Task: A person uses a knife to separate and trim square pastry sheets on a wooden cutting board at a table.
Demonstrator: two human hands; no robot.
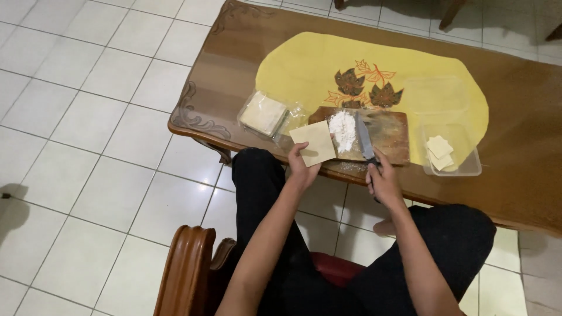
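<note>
The square dough sheet (pixel 314 143) sits at the near edge of the wooden board (pixel 386 136) on the bench (pixel 234 70), pinched by the left hand (pixel 302 167); the right hand (pixel 383 181) grips a knife (pixel 364 138) beside a flour pile (pixel 343 129).

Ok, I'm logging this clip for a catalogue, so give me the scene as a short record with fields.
left hand: left hand holds a pale square dough sheet
right hand: right hand grips a steel-bladed knife
board: worn wooden cutting board with a white flour heap
nearby: clear plastic tub of cut dough pieces
</note>
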